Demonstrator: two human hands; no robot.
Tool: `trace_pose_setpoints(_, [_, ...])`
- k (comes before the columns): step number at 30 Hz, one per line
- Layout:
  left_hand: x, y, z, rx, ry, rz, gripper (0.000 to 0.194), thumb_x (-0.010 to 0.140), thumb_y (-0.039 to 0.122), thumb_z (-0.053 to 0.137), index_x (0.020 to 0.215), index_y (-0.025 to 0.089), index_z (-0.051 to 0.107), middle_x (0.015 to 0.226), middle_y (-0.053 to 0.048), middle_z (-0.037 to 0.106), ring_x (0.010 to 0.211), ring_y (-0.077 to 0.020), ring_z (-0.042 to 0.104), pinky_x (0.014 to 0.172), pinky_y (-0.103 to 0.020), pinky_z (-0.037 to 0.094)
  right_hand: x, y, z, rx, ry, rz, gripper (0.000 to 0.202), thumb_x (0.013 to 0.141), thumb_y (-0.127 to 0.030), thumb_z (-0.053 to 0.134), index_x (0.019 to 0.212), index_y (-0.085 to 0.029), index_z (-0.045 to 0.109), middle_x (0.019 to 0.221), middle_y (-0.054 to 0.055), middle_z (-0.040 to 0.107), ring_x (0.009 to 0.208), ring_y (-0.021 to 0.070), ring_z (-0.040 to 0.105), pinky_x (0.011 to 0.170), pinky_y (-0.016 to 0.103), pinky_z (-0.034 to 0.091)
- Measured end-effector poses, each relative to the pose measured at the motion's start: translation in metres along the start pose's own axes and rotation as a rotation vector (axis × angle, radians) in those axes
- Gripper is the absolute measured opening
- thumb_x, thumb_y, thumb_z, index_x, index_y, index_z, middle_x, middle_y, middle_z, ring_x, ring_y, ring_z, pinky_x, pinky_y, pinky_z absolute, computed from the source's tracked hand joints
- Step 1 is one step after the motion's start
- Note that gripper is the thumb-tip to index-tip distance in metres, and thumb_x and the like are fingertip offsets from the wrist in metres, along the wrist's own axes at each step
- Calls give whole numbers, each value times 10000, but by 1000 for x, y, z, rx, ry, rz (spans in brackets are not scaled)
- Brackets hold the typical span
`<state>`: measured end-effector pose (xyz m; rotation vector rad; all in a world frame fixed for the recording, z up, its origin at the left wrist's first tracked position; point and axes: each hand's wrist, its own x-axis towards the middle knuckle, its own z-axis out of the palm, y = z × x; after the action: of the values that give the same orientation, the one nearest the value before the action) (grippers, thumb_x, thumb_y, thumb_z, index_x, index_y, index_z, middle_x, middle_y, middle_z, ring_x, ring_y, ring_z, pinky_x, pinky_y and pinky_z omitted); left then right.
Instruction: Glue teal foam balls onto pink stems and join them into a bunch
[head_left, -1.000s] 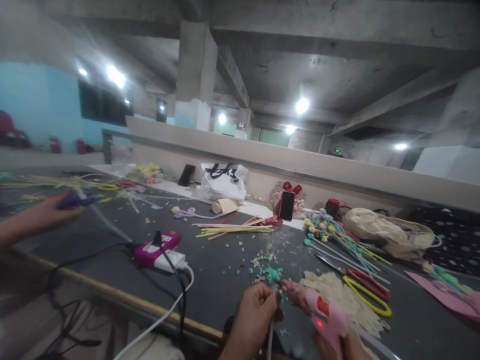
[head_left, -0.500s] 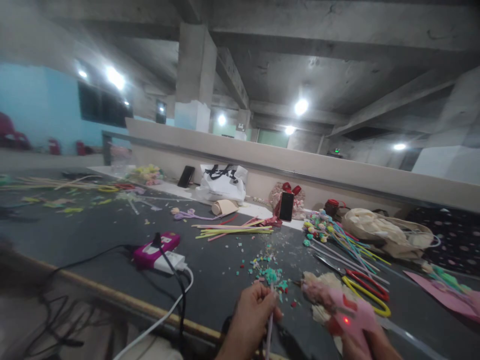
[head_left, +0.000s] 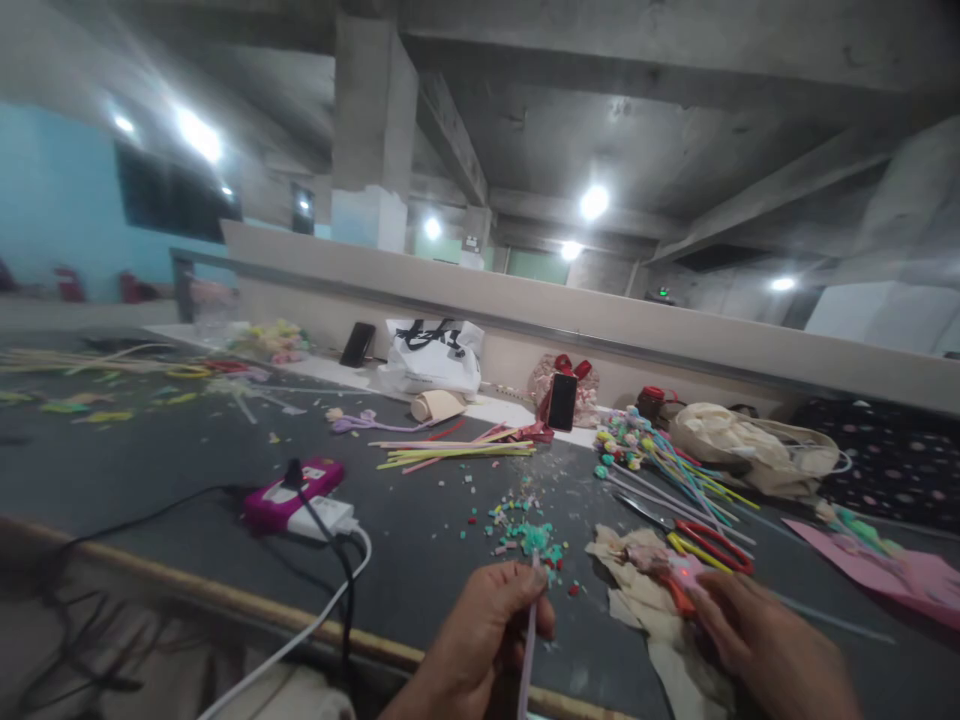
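My left hand [head_left: 499,615] is closed around a thin pale-lilac stem [head_left: 529,640], pinched between thumb and fingers near its top. Just beyond the tip is a teal tuft [head_left: 536,540]; whether it is joined to the stem I cannot tell. On the right, my right hand [head_left: 757,620] grips the rear of a pink hot glue gun [head_left: 679,570] with a red light and an orange-red trigger. The gun is low over crumpled beige paper [head_left: 634,595], its nozzle end pointing left. Part of its handle is hidden by my fingers.
Small coloured scraps [head_left: 517,510] litter the dark table. Scissors [head_left: 697,540] lie behind the glue gun, near flower-tipped stems [head_left: 645,450]. Yellow and pink strips [head_left: 457,448], a phone [head_left: 562,402] and a white bag [head_left: 431,360] are farther back. A purple power strip [head_left: 289,495] with cables is left.
My right hand has lowered the glue gun onto or close to the beige paper, and the gun now lies flatter. My left hand stays in place with the stem. The view has shifted slightly.
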<state>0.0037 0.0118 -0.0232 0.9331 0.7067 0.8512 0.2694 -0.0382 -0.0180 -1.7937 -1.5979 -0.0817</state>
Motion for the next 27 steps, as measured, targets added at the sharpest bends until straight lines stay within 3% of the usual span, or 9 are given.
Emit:
trace_pose_setpoints(2, [-1,-2,3,22,-19,-4,326,672,424,537,529,133,501,406,44,488,302,-18,288,332,-166,135,-9,-33,2,139,-201,-72,160,728,-356,494,745,-241,604,736,22,624,674,186,572,604,258,426])
trace_pose_setpoints(4, [-2,-4,5,57,-46,-2,334,663,433,545,523,134,501,380,55,460,289,-20,275,328,-174,120,-15,-66,10,343,-339,-71,171,746,-333,479,722,-206,590,645,-1,584,605,144,533,545,214,404])
trace_pose_setpoints(6, [-3,-6,5,89,-65,16,347,644,453,558,528,130,510,392,51,471,298,-22,285,335,-175,136,-16,-93,21,550,-372,7,170,727,-327,505,726,-174,580,555,-28,527,515,112,483,470,191,370])
trace_pose_setpoints(9, [-3,-7,4,121,-93,40,379,611,490,572,538,122,523,415,42,489,324,-27,304,351,-172,174,-14,-114,32,737,-395,42,135,715,-279,543,753,-154,578,564,-35,519,509,95,465,478,185,358])
trace_pose_setpoints(15, [-1,-7,2,203,-98,55,359,620,489,562,597,133,519,456,29,534,330,-35,321,347,-168,216,-14,-113,37,752,-412,-6,146,708,-287,563,683,-146,594,531,-28,520,500,94,460,474,188,358])
trace_pose_setpoints(21, [-3,-6,6,219,-159,60,383,594,520,559,576,145,487,446,28,542,320,-36,317,352,-177,206,-15,-110,42,819,-458,159,184,683,-315,588,655,-136,559,482,-49,489,419,67,448,371,146,310])
trace_pose_setpoints(27, [-3,-5,6,247,-137,57,351,608,486,562,560,147,483,444,31,544,324,-39,310,369,-187,209,-16,-110,45,821,-485,190,204,675,-332,579,639,-136,534,457,-61,475,382,53,423,363,140,287])
